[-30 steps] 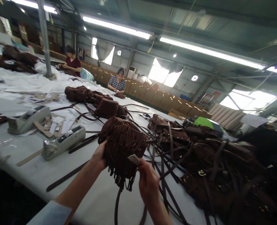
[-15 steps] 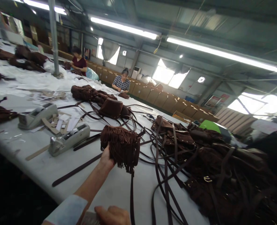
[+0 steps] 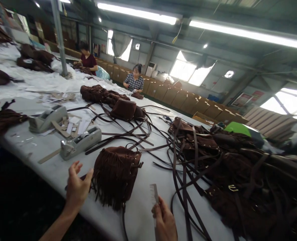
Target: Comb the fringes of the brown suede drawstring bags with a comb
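A dark brown fringed bag [image 3: 115, 172] stands on the white table in front of me, its fringe hanging down the near side. Just left of the bag is my left hand [image 3: 78, 185], fingers apart and holding nothing; whether its fingertips brush the fringe I cannot tell. A pale comb [image 3: 153, 194] is gripped in my right hand [image 3: 164, 217], with its teeth pointing left, to the right of the bag and apart from it. From the bag's lower right side a thin strap [image 3: 124, 221] runs towards me.
Two grey tape dispensers [image 3: 81, 143] and paper strips [image 3: 74, 125] lie at the left. Brown bags [image 3: 124, 108] sit farther back. A large heap of bags [image 3: 238, 180] with tangled straps [image 3: 180, 174] covers the right side. Two people work across the table [image 3: 148, 201].
My left hand has let go of the fringed bag, which now stands lower and nearer on the table. My right hand has risen into view on the right with the comb.
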Motion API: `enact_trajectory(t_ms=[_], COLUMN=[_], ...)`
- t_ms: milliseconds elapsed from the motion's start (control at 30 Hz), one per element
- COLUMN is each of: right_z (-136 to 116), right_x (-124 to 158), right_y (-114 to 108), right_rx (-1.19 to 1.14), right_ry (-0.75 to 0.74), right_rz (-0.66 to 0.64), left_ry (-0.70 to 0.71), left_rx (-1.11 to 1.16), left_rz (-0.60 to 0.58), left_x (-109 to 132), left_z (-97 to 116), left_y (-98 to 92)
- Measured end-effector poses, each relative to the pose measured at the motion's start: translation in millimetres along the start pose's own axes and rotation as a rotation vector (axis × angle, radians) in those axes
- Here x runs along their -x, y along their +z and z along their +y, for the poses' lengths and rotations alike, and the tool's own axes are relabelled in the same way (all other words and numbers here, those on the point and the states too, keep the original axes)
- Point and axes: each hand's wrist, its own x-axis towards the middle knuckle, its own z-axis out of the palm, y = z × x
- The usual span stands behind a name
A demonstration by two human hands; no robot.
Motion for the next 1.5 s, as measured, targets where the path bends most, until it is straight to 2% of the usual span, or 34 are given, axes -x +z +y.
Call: enact_trajectory(t_ms=[33, 67, 133, 167, 267, 400, 500, 633, 767, 933, 1133, 1233, 1333, 1433, 1500], right_z=[-3, -7, -15, -17, -15, -14, -32, -61, -57, -40, -51, -63, -73, -78, -78], right_x=[0, 1, 3, 5, 12, 16, 8, -9, -23, -32, -33, -27, -15, -7, -7], right_y=[4, 7, 13, 16, 20, 25, 39, 73, 99, 102, 95, 86, 81, 90, 103], right_rx=[-0.003, -0.009, -0.019, -0.021, -0.037, -0.053, -0.069, -0.111, -0.049, -0.003, 0.043, 0.050, -0.011, -0.093, -0.070], right_ry=[-0.005, -0.013, -0.038, -0.058, -0.109, -0.105, -0.191, -0.347, -0.339, -0.336, -0.354, -0.318, -0.180, -0.091, -0.155], right_rz=[-0.019, -0.043, -0.086, -0.105, -0.161, -0.196, -0.249, -0.310, -0.256, -0.242, -0.271, -0.262, -0.301, -0.359, -0.331], left_ry=[0.204, 0.354, 0.517, 0.553, 0.587, 0.648, 0.646, 0.596, 0.588, 0.650, 0.678, 0.613, 0.543, 0.456, 0.385], left_rx=[-0.117, -0.206, -0.378, -0.488, -0.724, -0.824, -0.870, -0.847, -0.783, -0.880, -0.959, -0.848, -0.598, -0.307, -0.203], left_rz=[0.026, -0.026, -0.245, -0.315, -0.415, -0.546, -0.553, -0.606, -0.669, -0.705, -0.791, -0.793, -0.834, -0.880, -0.901], left_x=[6, 15, 34, 43, 58, 57, 56, 54, 49, 50, 52, 47, 40, 33, 30], left_z=[5, 9, 13, 11, -6, -31, -34, -28, -29, -36, -37, -46, -50, -42, -33], left_y=[-0.3, 3.7, 20.7, 30.9, 51.6, 47.2, 42.3, 46.7, 48.0, 47.6, 49.9, 46.6, 37.9, 25.9, 18.2])
